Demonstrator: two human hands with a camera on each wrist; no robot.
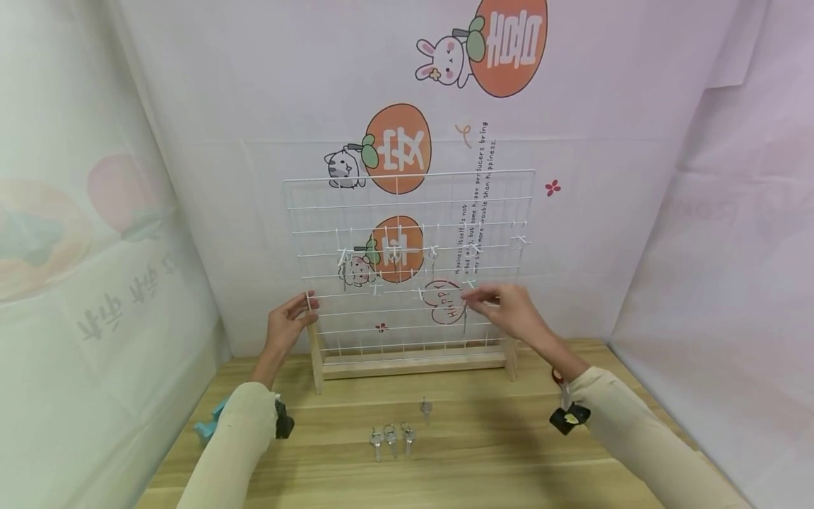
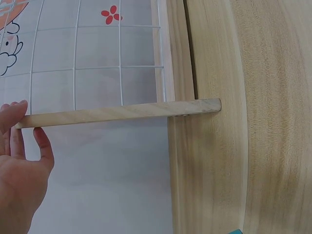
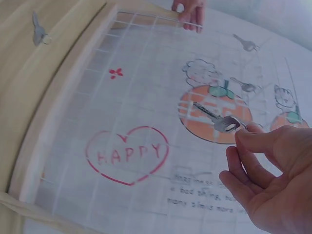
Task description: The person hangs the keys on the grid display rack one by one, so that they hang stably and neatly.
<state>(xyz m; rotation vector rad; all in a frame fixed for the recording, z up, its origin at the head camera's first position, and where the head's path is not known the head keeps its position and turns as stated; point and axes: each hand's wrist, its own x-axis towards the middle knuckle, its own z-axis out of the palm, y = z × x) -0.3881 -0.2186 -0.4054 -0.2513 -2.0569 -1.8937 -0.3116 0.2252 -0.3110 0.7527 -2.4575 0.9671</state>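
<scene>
A white wire grid (image 1: pixel 407 176) stands upright in a wooden stand (image 1: pixel 413 365). My left hand (image 1: pixel 287 326) holds the upper end of the stand's left post (image 2: pixel 122 112), thumb and fingers on either side of the wood. In front of the grid's right half, my right hand (image 1: pixel 509 309) pinches a silver key (image 3: pixel 214 117) by the ring at its head. The key's blade points away from the fingertips. A white hook (image 1: pixel 469 284) on the grid is right by those fingertips. Other keys hang from hooks farther left, among them one key (image 3: pixel 246 44) in the right wrist view.
Three keys (image 1: pixel 391 442) lie in a row on the wooden table (image 1: pixel 483 459), with a single key (image 1: pixel 426 408) closer to the stand. Several more hooks, such as one hook (image 1: pixel 521 239), sit on the grid. A teal object (image 1: pixel 206 430) lies beside the left sleeve. Printed cloth (image 1: pixel 254 141) hangs behind.
</scene>
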